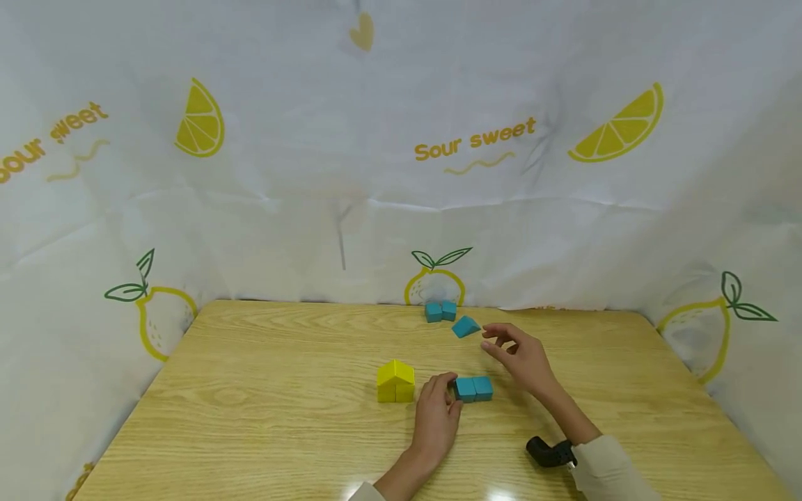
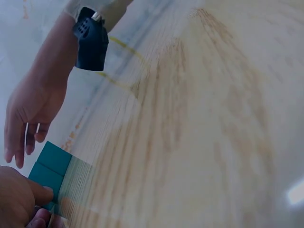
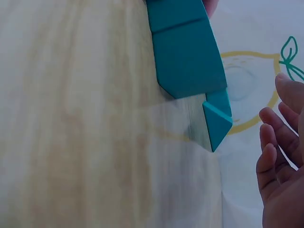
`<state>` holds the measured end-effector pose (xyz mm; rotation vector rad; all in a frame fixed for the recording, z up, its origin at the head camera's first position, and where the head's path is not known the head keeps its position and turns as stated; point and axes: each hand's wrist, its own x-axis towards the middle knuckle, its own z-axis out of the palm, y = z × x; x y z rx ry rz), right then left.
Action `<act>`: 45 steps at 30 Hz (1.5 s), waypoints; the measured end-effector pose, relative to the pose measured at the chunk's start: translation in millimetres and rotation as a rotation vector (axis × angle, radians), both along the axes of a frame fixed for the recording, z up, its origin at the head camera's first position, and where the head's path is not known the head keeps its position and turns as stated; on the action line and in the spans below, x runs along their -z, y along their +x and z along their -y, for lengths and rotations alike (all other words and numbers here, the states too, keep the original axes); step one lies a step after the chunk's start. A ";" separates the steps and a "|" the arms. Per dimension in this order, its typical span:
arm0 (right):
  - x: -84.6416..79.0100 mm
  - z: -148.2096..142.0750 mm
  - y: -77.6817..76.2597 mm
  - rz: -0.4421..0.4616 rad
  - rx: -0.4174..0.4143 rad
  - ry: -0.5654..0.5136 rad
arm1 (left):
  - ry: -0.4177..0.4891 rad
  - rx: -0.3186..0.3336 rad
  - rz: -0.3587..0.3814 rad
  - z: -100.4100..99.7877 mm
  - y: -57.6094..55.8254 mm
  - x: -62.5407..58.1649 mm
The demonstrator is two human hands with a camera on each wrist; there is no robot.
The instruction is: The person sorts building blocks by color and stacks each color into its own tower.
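Two blue cube blocks (image 1: 482, 388) stand side by side on the table, in line in the left wrist view. My left hand (image 1: 434, 421) is at the left one, curled fingers and thumb gripping its left end. Behind them lies a blue triangular block (image 1: 466, 327), its slanted top facing up. My right hand (image 1: 519, 358) hovers just right of the triangular block with fingers loosely bent and nothing in them; in the right wrist view a gap shows between its fingertips and that block (image 3: 217, 126). To the left of my left hand stands a small yellow block house (image 1: 395, 381) with a pitched roof.
Two more blue blocks (image 1: 441, 311) sit near the table's back edge, against the lemon-print cloth (image 1: 376, 236). The wooden table (image 1: 263, 417) spreads out around the blocks. A black wrist device (image 1: 550, 453) is strapped at my right sleeve.
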<state>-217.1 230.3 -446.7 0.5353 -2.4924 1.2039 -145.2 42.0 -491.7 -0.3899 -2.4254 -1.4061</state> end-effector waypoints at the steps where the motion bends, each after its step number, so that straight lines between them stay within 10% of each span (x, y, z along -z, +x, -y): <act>1: -0.8 0.2 -3.7 0.005 -0.001 0.006 | 0.000 0.002 0.004 0.2 0.3 0.0; 22: 2.6 22.9 -61.3 0.109 -0.080 -0.035 | 0.000 0.007 0.026 1.3 -2.7 -0.9; 45: 18.9 35.3 -84.0 0.248 -0.057 0.000 | -0.026 -0.010 0.002 0.4 -3.1 -0.6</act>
